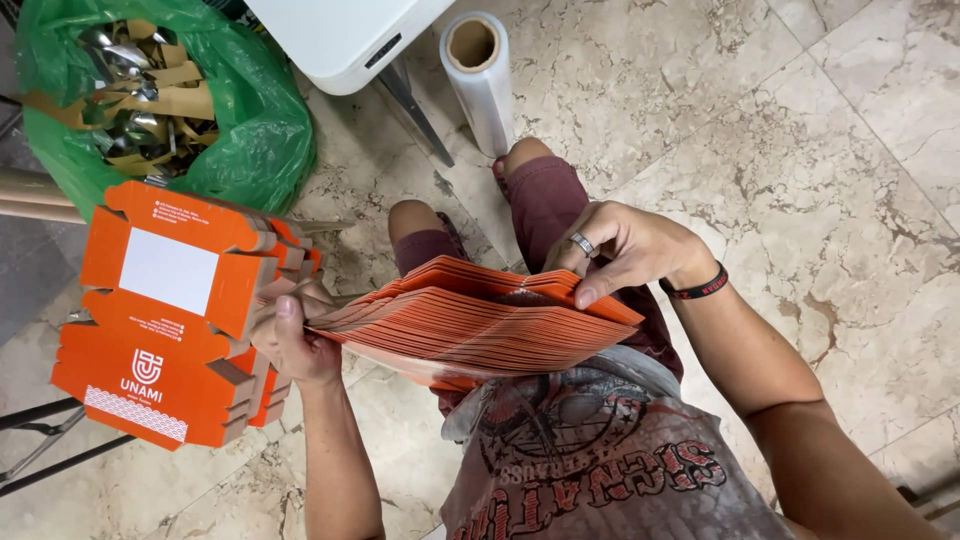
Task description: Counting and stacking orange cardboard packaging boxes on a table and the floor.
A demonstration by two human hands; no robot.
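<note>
A marble floor [800,150] fills the view, seen from above past the person's own patterned shirt and dark red shorts. At ten o'clock a green plastic bag [250,140] of card and foil offcuts is seen; at twelve o'clock stand the corner of a white bench [330,40] and, just beside it, a roll of clear stretch film [482,85].

At the centre a fanned stack of flat orange carton blanks [470,325] is held edge-on across the lap. At nine o'clock a second bundle of orange die-cut blanks [165,310], with white printed panels, is held face-up.

The left hand [292,340] is closed, thumb on top, at the point where the bundle and the stack's left end meet; which of the two it bears cannot be told. The right hand [625,250], with a ring on one finger and a dark wristband, is partly closed, its fingertips pinching the upper sheets at the stack's three o'clock end.

The blanks are judged light singly, stiffish but bendable, and smooth enough to slide apart. The stack is best gripped firmly across both short ends, with thumbs pressed on top.
</note>
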